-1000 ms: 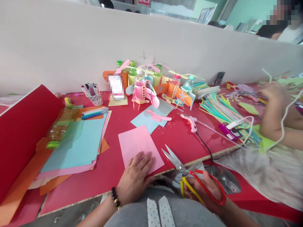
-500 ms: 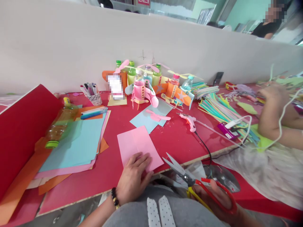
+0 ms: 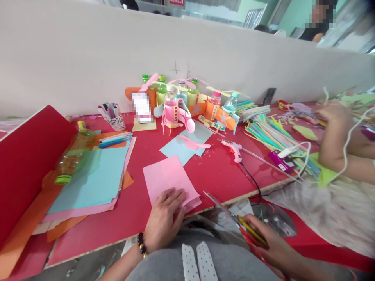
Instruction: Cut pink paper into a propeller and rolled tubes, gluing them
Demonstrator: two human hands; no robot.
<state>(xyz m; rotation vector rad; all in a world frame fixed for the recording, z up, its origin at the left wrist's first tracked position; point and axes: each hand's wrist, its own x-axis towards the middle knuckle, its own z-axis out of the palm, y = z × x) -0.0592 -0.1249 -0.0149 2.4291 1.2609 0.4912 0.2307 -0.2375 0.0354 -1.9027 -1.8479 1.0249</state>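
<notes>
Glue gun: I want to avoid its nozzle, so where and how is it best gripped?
Probably by the handle, coming from the table's near edge: the glue gun lies with its handle towards that edge and its nozzle pointing left. Grip clear of the cord, which leaves the handle's near end. The right hand would first need to put down the scissors.

Scissors (image 3: pixel 236 221): bright metal blades (image 3: pixel 219 205), smooth plastic-looking handles (image 3: pixel 247 237). Pink sheet (image 3: pixel 165 175): smooth matt paper. Table (image 3: pixel 222 177): smooth, slight sheen; edge (image 3: pixel 247 196) rough, woody. Bottle (image 3: pixel 73 152): clear glossy plastic. Glue gun (image 3: pixel 236 152): smooth plastic. Bracelet (image 3: pixel 141 242): glossy beads. Clothing (image 3: pixel 168 261): matt grey cloth.
</notes>
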